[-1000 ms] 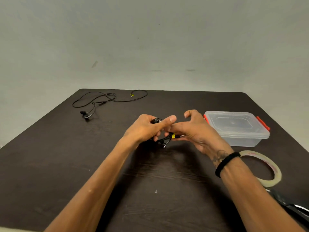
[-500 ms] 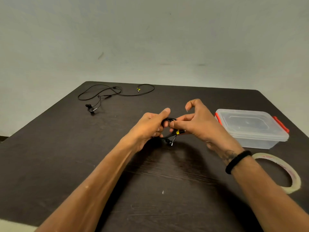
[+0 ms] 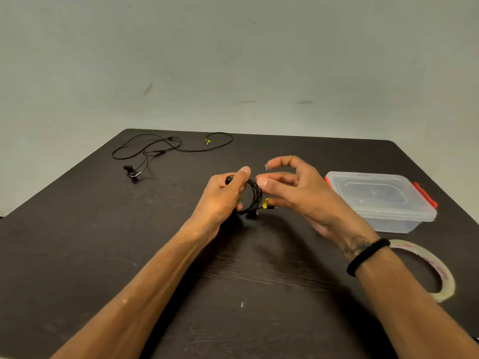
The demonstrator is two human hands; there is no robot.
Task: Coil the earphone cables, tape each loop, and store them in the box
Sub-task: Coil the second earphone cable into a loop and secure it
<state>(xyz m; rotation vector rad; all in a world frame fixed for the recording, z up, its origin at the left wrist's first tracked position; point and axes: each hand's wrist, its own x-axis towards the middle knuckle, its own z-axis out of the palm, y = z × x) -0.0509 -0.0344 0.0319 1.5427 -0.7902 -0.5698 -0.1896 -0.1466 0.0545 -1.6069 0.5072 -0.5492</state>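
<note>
Colours, tabletop scene
Black earphone cable (image 3: 255,196), yellow tag (image 3: 266,203); clear box (image 3: 378,200), red latches (image 3: 426,195); dark brown wood-grain table (image 3: 77,229).

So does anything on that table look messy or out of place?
Only the second earphone cable: it sprawls uncoiled at the table's far left. The plastic box has its lid on, and the tape roll lies flat. Nothing looks spilled or broken.
</note>
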